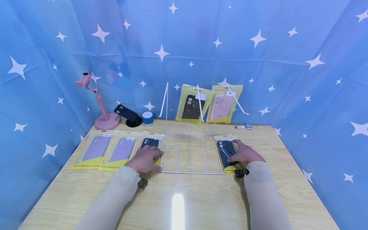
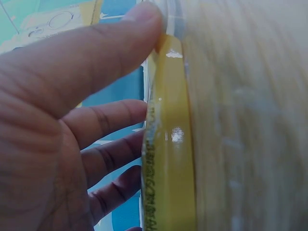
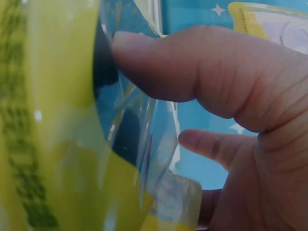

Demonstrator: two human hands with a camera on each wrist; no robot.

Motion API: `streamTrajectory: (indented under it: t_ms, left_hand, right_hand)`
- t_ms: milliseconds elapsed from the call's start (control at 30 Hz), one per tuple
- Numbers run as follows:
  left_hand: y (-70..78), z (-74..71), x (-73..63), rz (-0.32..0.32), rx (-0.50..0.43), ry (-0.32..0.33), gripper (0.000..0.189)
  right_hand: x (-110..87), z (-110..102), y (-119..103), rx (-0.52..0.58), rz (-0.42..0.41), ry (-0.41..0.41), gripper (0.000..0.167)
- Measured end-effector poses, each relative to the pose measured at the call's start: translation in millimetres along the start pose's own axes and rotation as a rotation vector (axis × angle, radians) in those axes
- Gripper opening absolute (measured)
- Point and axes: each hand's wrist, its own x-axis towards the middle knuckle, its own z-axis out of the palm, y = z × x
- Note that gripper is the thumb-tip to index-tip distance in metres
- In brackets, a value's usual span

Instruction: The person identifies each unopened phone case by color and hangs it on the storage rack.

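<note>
In the head view my left hand (image 1: 145,159) lies over a clear-and-yellow packet with a dark phone case (image 1: 149,142), left of a white wire rack. The left wrist view shows the thumb and spread fingertips right at the edge of the packet's yellow strip (image 2: 174,144). On the rack's other side, my right hand (image 1: 248,154) grips the right edge of another packaged dark phone case (image 1: 225,150). Its thumb presses the clear front (image 3: 139,62) in the right wrist view, other fingers behind. The packet partly hides the rack's right edge.
The white wire rack (image 1: 189,173) has upright prongs; a packaged black case (image 1: 193,108) and pink case (image 1: 221,107) hang there. Two packaged purple cases (image 1: 97,147) lie left. Behind stand a pink stand (image 1: 107,121), a phone holder (image 1: 126,113) and a blue cylinder (image 1: 148,118).
</note>
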Motion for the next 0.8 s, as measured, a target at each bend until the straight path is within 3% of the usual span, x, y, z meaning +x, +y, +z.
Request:
streamTrajectory:
  t_ms: [600, 800]
  left_hand:
    - [0.1, -0.2, -0.6, 0.003, 0.0, 0.0, 0.073]
    - [-0.8, 0.2, 0.0, 0.011, 0.004, 0.003, 0.074]
  right_hand:
    - [-3.8, -6, -1, 0.042, -0.068, 0.013, 0.111]
    - [-5.5, -17, 7, 0.102, -0.132, -0.03, 0.086]
